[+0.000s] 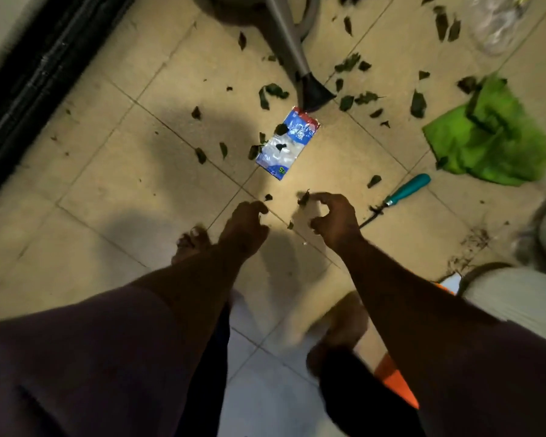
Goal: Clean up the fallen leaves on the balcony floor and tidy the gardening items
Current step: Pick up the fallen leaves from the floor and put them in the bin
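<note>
1. Dark fallen leaves [273, 93] lie scattered over the beige tiled floor [114, 171], thickest from 12 to 2 o'clock of the view.
2. The right hand [334, 219] reaches down with fingers and thumb curled; a small leaf [304, 197] sits at its fingertips, though the blur hides whether it is pinched.
3. The left hand [246, 227] hangs beside it, fingers loosely curled, holding nothing.
4. A blue and white packet [287, 143] lies flat at 12 o'clock of the hands, with leaves on it.
5. A teal-handled tool [397, 197] lies at 2 o'clock of the right hand.
6. A green cloth [489, 137] lies crumpled further out at 2 o'clock.
7. A grey watering can spout [292, 52] touches the packet's far end.
</note>
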`<state>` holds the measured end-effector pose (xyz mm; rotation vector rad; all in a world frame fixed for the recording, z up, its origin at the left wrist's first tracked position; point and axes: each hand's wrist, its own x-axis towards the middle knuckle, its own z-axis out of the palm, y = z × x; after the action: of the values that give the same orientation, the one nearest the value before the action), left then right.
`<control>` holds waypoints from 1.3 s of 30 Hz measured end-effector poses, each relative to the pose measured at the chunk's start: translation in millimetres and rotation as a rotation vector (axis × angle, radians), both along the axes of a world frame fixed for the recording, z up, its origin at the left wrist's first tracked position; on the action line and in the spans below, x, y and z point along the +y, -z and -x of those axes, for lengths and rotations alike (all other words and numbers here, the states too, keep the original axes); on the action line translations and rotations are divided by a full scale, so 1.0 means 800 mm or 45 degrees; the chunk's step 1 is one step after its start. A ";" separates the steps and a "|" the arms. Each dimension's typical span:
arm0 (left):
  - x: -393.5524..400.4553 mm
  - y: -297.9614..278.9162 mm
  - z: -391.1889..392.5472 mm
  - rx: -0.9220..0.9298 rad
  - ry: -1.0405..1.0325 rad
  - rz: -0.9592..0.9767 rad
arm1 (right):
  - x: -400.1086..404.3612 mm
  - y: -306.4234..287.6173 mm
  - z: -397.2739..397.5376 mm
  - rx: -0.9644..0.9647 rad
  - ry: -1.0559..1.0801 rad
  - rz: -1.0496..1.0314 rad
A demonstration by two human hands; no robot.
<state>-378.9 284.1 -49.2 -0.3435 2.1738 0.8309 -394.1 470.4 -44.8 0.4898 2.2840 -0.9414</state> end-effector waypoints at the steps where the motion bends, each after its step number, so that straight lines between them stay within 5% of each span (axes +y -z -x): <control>1: 0.002 0.023 0.011 0.046 0.019 0.011 | 0.000 0.025 0.007 0.000 -0.069 0.006; 6: 0.025 0.112 0.037 0.137 0.148 -0.024 | -0.002 0.128 -0.012 0.029 -0.243 0.122; 13: 0.030 0.151 0.044 0.246 0.417 0.108 | -0.006 0.171 -0.034 0.191 -0.746 -0.220; 19: -0.017 0.144 0.077 0.397 0.039 0.057 | -0.009 0.169 -0.015 0.248 -1.154 -0.092; 23: -0.064 0.143 0.112 0.598 -0.092 0.159 | -0.015 0.160 0.024 0.359 -0.769 0.044; 28: -0.117 0.172 0.128 0.791 0.202 0.503 | -0.033 0.139 0.159 0.529 -0.278 0.119; 31: -0.120 0.187 0.124 0.719 0.454 0.537 | -0.035 0.146 0.198 0.440 -0.327 0.099; 34: -0.095 0.193 0.138 0.738 0.648 0.487 | -0.039 0.161 0.201 0.288 -0.687 0.043; 39: -0.058 0.205 0.213 1.086 0.976 0.207 | -0.041 0.177 0.193 0.462 -0.880 -0.164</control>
<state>-549.1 237.5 -213.1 0.8888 2.8103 0.3650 -548.7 438.0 -186.7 -0.4477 2.5621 -0.5584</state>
